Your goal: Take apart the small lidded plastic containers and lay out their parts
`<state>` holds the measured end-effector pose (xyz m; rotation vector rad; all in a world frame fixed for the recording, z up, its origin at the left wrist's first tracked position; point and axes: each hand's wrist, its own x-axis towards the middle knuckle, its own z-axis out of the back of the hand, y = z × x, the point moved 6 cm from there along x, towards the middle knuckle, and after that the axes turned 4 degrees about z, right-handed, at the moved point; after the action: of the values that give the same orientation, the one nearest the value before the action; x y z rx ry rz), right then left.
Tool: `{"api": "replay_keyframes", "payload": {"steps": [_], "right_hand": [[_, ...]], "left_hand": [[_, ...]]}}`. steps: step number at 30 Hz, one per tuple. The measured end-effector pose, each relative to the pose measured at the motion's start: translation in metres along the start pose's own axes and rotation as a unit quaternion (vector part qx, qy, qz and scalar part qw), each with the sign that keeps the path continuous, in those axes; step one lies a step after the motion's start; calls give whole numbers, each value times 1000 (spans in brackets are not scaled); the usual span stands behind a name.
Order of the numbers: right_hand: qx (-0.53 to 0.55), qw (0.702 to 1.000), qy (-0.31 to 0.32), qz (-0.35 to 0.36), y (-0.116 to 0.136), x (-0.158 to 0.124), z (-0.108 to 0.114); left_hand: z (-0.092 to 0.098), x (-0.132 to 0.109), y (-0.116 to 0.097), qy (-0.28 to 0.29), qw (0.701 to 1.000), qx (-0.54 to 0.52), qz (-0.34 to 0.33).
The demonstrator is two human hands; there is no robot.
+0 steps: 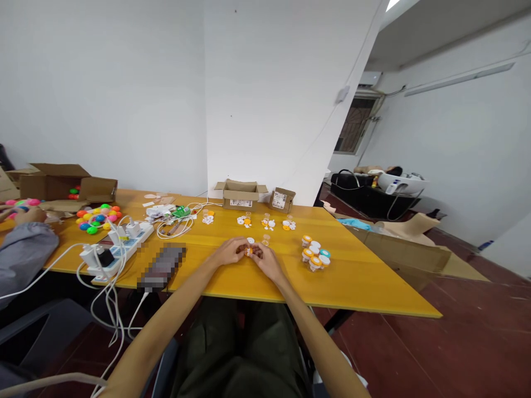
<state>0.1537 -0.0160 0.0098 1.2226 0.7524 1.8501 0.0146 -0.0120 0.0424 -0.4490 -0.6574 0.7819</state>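
My left hand (229, 251) and my right hand (266, 260) meet over the yellow table (365, 287), fingers pinched together on a small orange and white piece (249, 251). A small clear cup (265, 239) and a white lid (250, 240) stand just beyond my fingers. To the right sits a cluster of small capped containers (315, 254) with orange, white and teal lids. Farther back lie little groups of white and orange parts (267, 223).
A power strip with plugs and white cables (116, 249) lies at the left, next to a blurred phone (161, 268). Coloured balls (97, 217) and open cardboard boxes (240, 193) stand at the back. Another person's grey sleeve (22, 249) is at the far left. Flat cardboard (406, 249) lies right of the table.
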Motion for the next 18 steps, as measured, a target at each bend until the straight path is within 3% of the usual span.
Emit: {"api": "replay_keyframes", "payload": {"steps": [8, 18], "right_hand": [[1, 1000, -10, 16, 1, 1, 2], [6, 1000, -11, 19, -1, 1, 1]], "left_hand": [[1, -3, -14, 16, 998, 68, -12], [-1, -2, -17, -3, 985, 169, -38]]}}
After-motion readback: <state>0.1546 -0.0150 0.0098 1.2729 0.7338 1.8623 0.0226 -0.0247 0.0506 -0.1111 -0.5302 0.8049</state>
